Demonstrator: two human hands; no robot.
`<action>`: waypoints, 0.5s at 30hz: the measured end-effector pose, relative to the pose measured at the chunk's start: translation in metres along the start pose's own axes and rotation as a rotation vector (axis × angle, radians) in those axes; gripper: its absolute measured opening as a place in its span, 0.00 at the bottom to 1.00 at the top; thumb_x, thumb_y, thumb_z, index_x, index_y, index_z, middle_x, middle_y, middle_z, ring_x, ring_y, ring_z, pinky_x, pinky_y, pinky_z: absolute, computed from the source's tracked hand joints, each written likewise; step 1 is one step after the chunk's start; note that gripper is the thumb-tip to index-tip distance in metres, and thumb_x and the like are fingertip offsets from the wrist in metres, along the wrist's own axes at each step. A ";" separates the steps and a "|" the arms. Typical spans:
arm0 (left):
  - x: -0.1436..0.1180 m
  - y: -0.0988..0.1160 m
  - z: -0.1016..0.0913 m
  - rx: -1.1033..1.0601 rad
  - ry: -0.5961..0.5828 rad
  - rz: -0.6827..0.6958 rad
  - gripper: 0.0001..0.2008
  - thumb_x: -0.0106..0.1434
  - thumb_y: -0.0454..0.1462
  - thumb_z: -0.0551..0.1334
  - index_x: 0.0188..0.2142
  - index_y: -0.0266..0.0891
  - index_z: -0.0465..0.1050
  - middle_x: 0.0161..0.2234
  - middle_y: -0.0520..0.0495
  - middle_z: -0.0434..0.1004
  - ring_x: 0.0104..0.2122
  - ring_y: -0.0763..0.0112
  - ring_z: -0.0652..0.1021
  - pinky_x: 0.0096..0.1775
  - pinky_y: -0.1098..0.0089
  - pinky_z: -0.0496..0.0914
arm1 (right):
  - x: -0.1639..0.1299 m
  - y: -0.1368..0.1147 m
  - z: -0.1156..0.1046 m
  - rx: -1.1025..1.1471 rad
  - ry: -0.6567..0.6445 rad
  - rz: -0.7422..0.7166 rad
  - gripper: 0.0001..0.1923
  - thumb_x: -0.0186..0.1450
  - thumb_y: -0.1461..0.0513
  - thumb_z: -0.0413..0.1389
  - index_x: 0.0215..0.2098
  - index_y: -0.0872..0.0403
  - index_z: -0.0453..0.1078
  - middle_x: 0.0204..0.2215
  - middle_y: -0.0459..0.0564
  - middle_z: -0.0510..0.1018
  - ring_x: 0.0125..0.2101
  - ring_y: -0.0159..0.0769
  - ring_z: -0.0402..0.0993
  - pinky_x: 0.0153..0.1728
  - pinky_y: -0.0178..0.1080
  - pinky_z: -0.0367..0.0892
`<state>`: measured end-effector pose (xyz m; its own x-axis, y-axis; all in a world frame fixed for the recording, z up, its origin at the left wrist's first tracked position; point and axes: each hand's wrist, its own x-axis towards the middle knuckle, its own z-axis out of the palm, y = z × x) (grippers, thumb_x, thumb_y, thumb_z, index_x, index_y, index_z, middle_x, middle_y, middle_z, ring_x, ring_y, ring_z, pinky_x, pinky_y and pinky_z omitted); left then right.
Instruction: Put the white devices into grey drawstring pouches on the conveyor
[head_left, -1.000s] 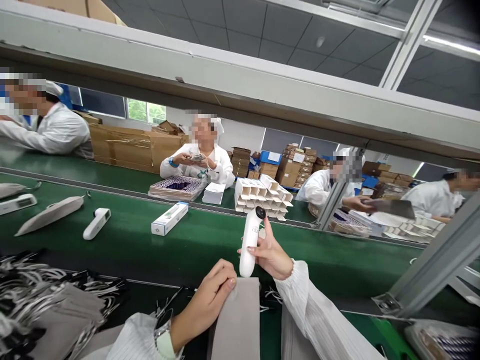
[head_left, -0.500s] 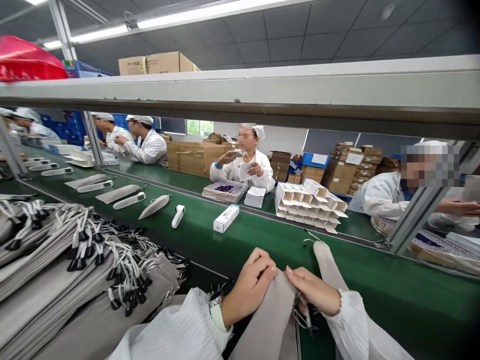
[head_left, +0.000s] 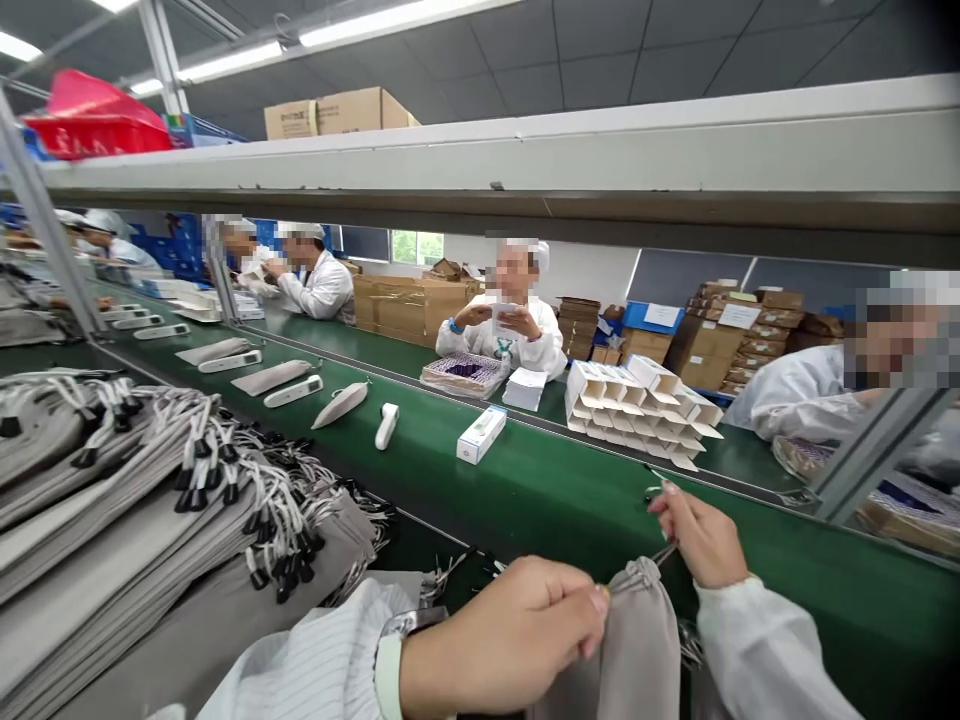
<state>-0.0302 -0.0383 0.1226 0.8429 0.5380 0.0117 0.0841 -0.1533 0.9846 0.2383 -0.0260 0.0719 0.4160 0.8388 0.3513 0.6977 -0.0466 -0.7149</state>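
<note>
A grey drawstring pouch [head_left: 634, 640] stands upright at the bottom of the head view, its top gathered tight. My left hand [head_left: 510, 640] grips the pouch just below the gathered neck. My right hand [head_left: 699, 538] is raised to the right of the neck and pinches the pouch's drawstring [head_left: 661, 553], pulled out taut. The white thermometer seen earlier is out of sight. Both hands are over the near edge of the green conveyor belt [head_left: 555, 490].
A heap of grey pouches with black-tipped cords [head_left: 172, 520] lies to my left. On the belt lie a white thermometer [head_left: 386, 426], a white box [head_left: 481, 435] and filled pouches [head_left: 341, 404]. Stacked white cartons [head_left: 637, 408] and workers in white coats are across the belt.
A second ago my right hand held a white thermometer over the open pouch. The thermometer has gone from view, the pouch neck is cinched, and my right hand has pulled the string rightward.
</note>
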 end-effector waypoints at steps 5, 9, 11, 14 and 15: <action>0.013 -0.012 0.002 -0.207 0.163 0.218 0.17 0.63 0.45 0.45 0.26 0.35 0.59 0.16 0.57 0.52 0.17 0.81 0.57 0.21 0.78 0.54 | -0.034 -0.047 0.023 0.546 -0.860 -0.098 0.31 0.48 0.47 0.55 0.47 0.51 0.59 0.35 0.51 0.69 0.18 0.25 0.59 0.16 0.30 0.55; 0.014 -0.011 0.006 -0.010 0.210 0.341 0.17 0.64 0.42 0.45 0.24 0.34 0.62 0.22 0.51 0.60 0.24 0.77 0.63 0.28 0.76 0.59 | -0.062 -0.074 0.049 0.735 -0.946 -0.195 0.17 0.44 0.59 0.61 0.30 0.55 0.62 0.23 0.44 0.67 0.25 0.29 0.65 0.27 0.33 0.62; 0.015 -0.012 0.004 0.108 0.228 0.356 0.16 0.64 0.42 0.45 0.26 0.35 0.63 0.24 0.51 0.61 0.26 0.76 0.64 0.30 0.75 0.59 | -0.052 -0.072 0.047 0.738 -0.666 -0.185 0.15 0.45 0.59 0.60 0.28 0.55 0.61 0.22 0.44 0.67 0.25 0.30 0.65 0.28 0.34 0.63; 0.026 -0.026 -0.004 0.297 0.259 0.289 0.12 0.63 0.41 0.46 0.35 0.38 0.65 0.30 0.50 0.64 0.30 0.73 0.66 0.33 0.74 0.61 | -0.021 -0.050 0.024 0.545 0.104 -0.091 0.19 0.46 0.56 0.58 0.33 0.56 0.60 0.29 0.49 0.69 0.30 0.35 0.67 0.34 0.37 0.63; 0.031 -0.034 -0.007 0.369 0.234 0.252 0.11 0.62 0.41 0.47 0.37 0.39 0.64 0.33 0.49 0.65 0.33 0.71 0.66 0.35 0.73 0.62 | -0.011 -0.039 0.015 0.417 0.307 -0.025 0.21 0.46 0.55 0.57 0.35 0.56 0.59 0.32 0.51 0.70 0.33 0.38 0.67 0.36 0.38 0.62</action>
<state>-0.0107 -0.0109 0.0908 0.7229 0.6117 0.3212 0.1116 -0.5621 0.8195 0.1972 -0.0255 0.0869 0.5981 0.6358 0.4879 0.4437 0.2442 -0.8622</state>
